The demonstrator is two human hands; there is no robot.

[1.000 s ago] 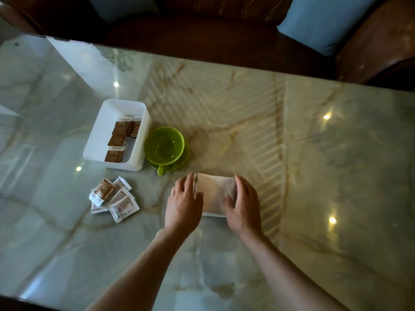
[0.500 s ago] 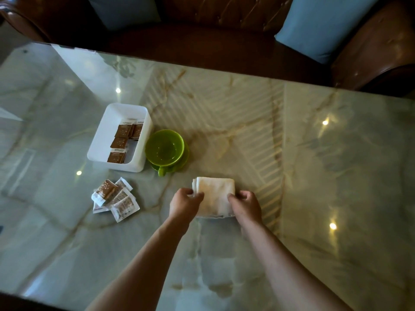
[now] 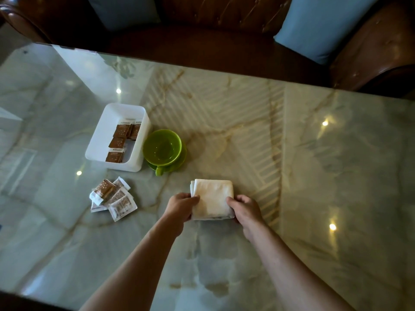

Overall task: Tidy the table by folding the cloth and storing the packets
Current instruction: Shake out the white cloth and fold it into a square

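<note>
A cream cloth, folded into a small thick square, lies on the marble table. My left hand pinches its near left corner, and my right hand grips its near right corner. To the left, several brown-and-white packets lie loose in a small heap. More packets lie inside a white rectangular box further back.
A green cup on a green saucer stands right of the white box, just behind the cloth. A brown leather sofa with blue cushions runs along the table's far edge.
Both hands went from lying flat on top of the cloth to curling at its near corners. They drew back toward me, and the cloth's top is now uncovered.
</note>
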